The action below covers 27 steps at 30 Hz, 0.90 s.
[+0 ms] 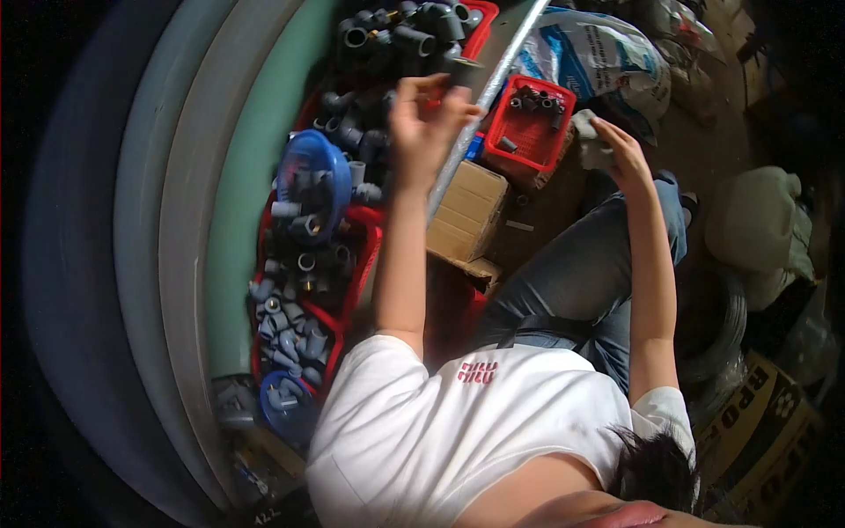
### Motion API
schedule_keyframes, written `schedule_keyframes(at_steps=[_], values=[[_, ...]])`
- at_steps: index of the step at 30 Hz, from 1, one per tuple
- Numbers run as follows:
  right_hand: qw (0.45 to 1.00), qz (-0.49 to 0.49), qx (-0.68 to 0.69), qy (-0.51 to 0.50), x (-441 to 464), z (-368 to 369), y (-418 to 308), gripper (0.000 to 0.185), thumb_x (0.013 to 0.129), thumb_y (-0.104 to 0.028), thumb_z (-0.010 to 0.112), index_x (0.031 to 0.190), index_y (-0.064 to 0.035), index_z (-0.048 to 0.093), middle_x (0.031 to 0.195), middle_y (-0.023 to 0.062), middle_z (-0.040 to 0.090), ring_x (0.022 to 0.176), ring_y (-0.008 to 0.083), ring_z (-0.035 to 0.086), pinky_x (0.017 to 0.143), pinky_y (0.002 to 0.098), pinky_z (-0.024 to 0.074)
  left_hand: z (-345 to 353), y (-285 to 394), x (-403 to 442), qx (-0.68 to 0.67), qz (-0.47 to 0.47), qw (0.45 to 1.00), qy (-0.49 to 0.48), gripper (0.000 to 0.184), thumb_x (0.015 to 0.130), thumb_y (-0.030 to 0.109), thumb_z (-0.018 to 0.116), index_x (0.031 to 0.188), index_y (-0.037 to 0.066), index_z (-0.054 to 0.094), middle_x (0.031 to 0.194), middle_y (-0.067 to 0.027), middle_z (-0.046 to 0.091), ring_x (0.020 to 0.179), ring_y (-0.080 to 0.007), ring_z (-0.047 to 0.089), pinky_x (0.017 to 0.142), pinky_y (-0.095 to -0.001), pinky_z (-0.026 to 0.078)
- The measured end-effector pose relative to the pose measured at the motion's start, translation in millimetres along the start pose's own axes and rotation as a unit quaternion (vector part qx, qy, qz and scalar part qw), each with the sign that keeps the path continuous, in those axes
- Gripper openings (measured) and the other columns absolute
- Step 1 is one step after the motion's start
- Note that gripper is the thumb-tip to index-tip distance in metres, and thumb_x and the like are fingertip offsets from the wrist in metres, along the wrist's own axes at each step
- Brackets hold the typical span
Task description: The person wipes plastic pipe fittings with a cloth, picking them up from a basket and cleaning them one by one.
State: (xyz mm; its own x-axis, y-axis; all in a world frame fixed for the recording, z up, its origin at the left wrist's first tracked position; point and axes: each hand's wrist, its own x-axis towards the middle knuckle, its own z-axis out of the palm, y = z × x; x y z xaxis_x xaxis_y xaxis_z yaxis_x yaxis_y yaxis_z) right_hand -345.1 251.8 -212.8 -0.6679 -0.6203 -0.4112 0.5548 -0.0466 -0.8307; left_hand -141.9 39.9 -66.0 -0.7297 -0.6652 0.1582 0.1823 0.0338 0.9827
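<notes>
My left hand (426, 119) is raised over the bins, slightly blurred. Its thumb and fingers close on a dark grey pipe fitting (465, 72) at the fingertips. My right hand (623, 154) is beside the small red basket (526, 157), with a crumpled white cloth (591, 141) pinched in its fingers. That basket has several dark fittings (539, 101) in it. Below and left of my left hand, grey pipe fittings (348, 132) fill a red bin.
A blue basket (315, 145) of fittings sits on red bins (374, 231) at left, beside large curved pipes (189, 176). A metal rail (515, 48) runs past a cardboard box (466, 207). A white sack (598, 62) lies at the back; a plastic jug (753, 216) stands right.
</notes>
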Motion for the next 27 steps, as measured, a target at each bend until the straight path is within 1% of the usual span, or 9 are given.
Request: schedule_keyframes(at_steps=[3,7,10,13,17,18,20,23,27], values=[[0.999,-0.024,-0.002,-0.046,5,-2,13,0.036,0.095,-0.025,0.068,0.122,-0.0016,0.066,0.106,0.0042,0.07,0.093,0.0107,0.067,0.074,0.0244,0.0525,46,-61,17,-0.077,-0.06,0.989,-0.108,0.044,0.09,0.009,0.07,0.12,0.003,0.038,0.11,-0.0152,0.057,0.079,-0.0253,0.071,0.07,-0.0328,0.062],[0.993,-0.114,-0.028,-0.015,7,2,17,0.036,0.093,-0.027,0.071,0.116,0.0,0.068,0.105,0.0063,0.071,0.091,0.011,0.065,0.08,0.0251,0.0512,78,-116,36,-0.05,-0.13,0.966,-0.219,0.063,0.091,0.01,0.067,0.145,0.012,0.034,0.104,-0.0106,0.058,0.081,-0.0165,0.067,0.07,-0.0302,0.061],[0.983,-0.174,-0.056,0.016,7,5,19,0.037,0.093,-0.028,0.07,0.116,0.0012,0.068,0.106,0.0069,0.071,0.095,0.0113,0.064,0.084,0.0244,0.0491,94,-138,46,0.029,-0.057,0.953,-0.295,0.044,0.093,0.022,0.068,0.133,0.009,0.053,0.1,-0.0081,0.065,0.082,-0.0142,0.066,0.072,-0.0279,0.056],[0.989,-0.15,0.007,-0.005,10,2,19,0.044,0.092,-0.028,0.071,0.123,0.0037,0.064,0.11,0.0107,0.069,0.096,0.0127,0.065,0.084,0.0259,0.0509,99,-145,51,0.178,0.019,0.94,-0.289,0.044,0.093,0.028,0.069,0.13,0.008,0.056,0.1,-0.0087,0.068,0.088,-0.0142,0.067,0.073,-0.0277,0.055],[0.989,-0.086,0.099,-0.064,9,2,9,0.052,0.09,-0.023,0.074,0.131,0.0049,0.057,0.114,0.0119,0.067,0.097,0.0153,0.067,0.081,0.028,0.0543,95,-135,59,0.048,-0.087,0.955,-0.279,0.056,0.088,0.034,0.077,0.13,0.004,0.055,0.107,-0.0119,0.067,0.092,-0.016,0.067,0.076,-0.0287,0.056],[0.987,-0.072,0.117,-0.083,6,3,5,0.053,0.089,-0.021,0.075,0.132,0.0046,0.057,0.115,0.0115,0.067,0.097,0.0156,0.067,0.08,0.0283,0.0548,94,-127,57,0.031,-0.109,0.958,-0.262,0.062,0.084,0.033,0.08,0.131,0.003,0.054,0.112,-0.0123,0.066,0.096,-0.0162,0.067,0.082,-0.0299,0.055],[0.988,-0.05,0.127,-0.068,-3,6,-8,0.051,0.089,-0.018,0.074,0.132,0.0025,0.056,0.113,0.0091,0.067,0.094,0.0139,0.068,0.078,0.0278,0.0567,90,-123,53,0.103,-0.018,0.957,-0.272,0.066,0.08,0.033,0.084,0.13,0.001,0.055,0.115,-0.0112,0.066,0.102,-0.0156,0.065,0.089,-0.0305,0.053],[0.989,-0.039,0.12,-0.074,-5,7,-9,0.046,0.091,-0.019,0.072,0.13,0.0002,0.058,0.111,0.007,0.068,0.092,0.0113,0.068,0.077,0.0266,0.0575,87,-120,57,0.138,0.001,0.948,-0.285,0.069,0.076,0.034,0.087,0.128,0.0,0.057,0.116,-0.0098,0.066,0.104,-0.0152,0.064,0.093,-0.0302,0.051],[0.986,-0.034,0.132,-0.096,-5,8,-13,0.042,0.089,-0.021,0.075,0.122,-0.001,0.06,0.107,0.0068,0.067,0.09,0.0123,0.067,0.077,0.0289,0.0565,86,-121,64,0.088,-0.038,0.944,-0.316,0.071,0.076,0.023,0.087,0.134,0.002,0.052,0.118,-0.0068,0.064,0.108,-0.0152,0.062,0.095,-0.0307,0.051]])
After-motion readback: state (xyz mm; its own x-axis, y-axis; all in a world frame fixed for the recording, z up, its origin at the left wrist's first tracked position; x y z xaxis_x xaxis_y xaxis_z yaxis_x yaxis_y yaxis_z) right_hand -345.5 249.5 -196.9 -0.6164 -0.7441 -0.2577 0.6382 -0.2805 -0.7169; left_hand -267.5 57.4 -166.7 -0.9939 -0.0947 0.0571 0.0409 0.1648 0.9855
